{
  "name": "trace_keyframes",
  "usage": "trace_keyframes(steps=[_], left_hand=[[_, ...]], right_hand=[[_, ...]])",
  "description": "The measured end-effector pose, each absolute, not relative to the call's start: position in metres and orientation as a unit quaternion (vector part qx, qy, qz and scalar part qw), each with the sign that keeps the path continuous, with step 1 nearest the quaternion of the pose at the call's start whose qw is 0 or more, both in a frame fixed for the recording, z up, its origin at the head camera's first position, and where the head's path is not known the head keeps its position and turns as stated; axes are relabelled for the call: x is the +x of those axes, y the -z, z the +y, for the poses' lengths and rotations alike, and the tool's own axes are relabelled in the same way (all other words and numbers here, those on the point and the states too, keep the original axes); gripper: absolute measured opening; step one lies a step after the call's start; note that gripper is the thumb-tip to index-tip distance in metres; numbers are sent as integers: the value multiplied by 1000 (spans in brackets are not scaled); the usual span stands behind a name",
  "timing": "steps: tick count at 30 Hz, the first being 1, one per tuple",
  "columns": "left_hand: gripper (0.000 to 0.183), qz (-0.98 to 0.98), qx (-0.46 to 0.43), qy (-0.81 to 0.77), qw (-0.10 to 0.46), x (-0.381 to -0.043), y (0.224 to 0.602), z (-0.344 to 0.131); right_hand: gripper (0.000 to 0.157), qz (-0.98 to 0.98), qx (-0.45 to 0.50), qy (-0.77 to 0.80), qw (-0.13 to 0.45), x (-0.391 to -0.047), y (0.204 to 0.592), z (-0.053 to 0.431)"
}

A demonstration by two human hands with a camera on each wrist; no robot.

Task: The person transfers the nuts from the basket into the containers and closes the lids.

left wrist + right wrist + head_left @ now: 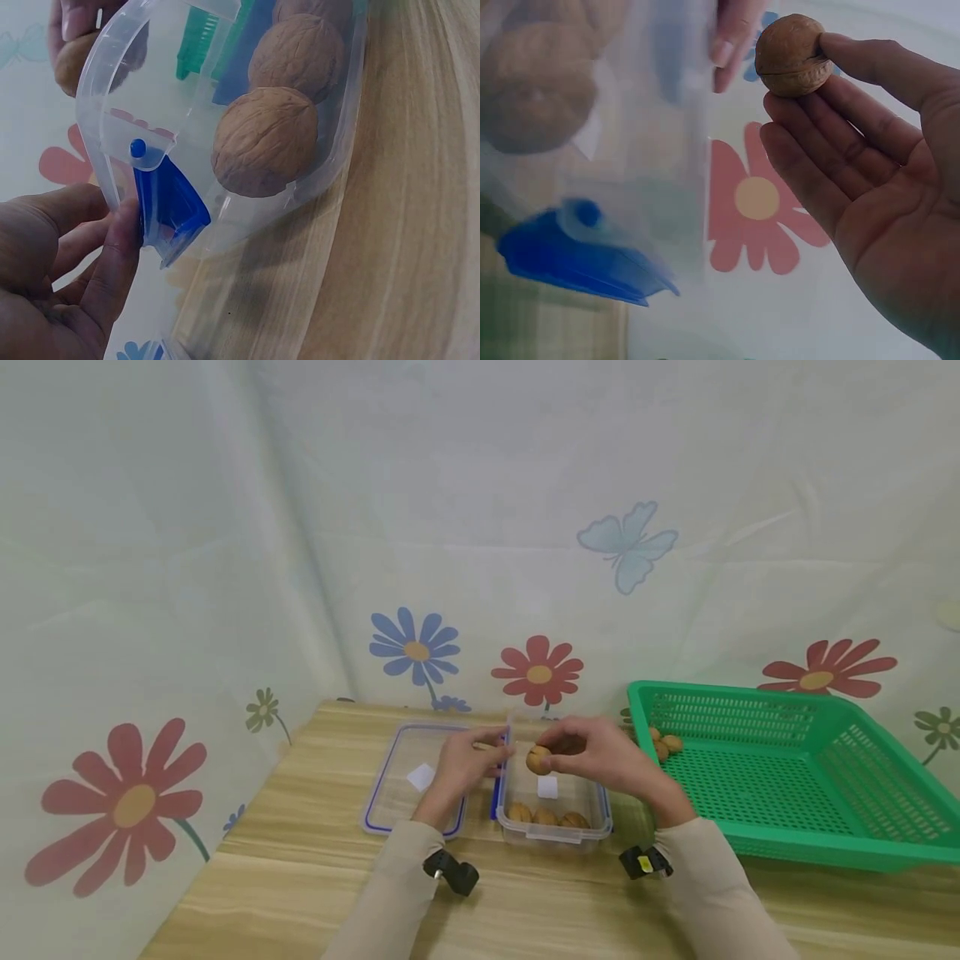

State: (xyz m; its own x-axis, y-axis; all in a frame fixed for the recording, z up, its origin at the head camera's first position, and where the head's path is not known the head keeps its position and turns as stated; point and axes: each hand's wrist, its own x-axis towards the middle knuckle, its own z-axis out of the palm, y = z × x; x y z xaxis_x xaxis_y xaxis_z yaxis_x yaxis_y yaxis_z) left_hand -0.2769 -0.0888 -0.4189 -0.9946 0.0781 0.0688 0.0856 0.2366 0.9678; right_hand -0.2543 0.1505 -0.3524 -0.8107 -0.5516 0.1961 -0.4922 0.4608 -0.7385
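Note:
A clear plastic container (pixel 558 837) with blue side clips stands on the table, a row of walnuts (pixel 545 816) along its near side. At its left wall my left hand (pixel 465 764) pinches the rim just by a blue clip (pixel 169 199), as the left wrist view shows. Over the container, my right hand (pixel 603 756) holds one walnut (pixel 537 760) between thumb and fingertips. In the right wrist view that walnut (pixel 793 56) has a dark seam, and the other fingers are extended below it. A white label (pixel 547 787) shows inside the container.
Left of the container lies its clear lid (pixel 377 789) with a blue seal, flat on the wooden table (pixel 300 860). A green basket (pixel 795 841) stands at the right, several walnuts (pixel 660 745) in its far left corner. Behind the table hangs a flowered curtain (pixel 480 527).

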Motion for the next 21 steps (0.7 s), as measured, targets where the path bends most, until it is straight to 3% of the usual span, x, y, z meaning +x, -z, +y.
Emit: trace_keyframes(steps=[21], left_hand=[[41,-790,-53,611,-2,-280,421,-90]], right_hand=[[13,879,-316,352,65,-264,388,125]])
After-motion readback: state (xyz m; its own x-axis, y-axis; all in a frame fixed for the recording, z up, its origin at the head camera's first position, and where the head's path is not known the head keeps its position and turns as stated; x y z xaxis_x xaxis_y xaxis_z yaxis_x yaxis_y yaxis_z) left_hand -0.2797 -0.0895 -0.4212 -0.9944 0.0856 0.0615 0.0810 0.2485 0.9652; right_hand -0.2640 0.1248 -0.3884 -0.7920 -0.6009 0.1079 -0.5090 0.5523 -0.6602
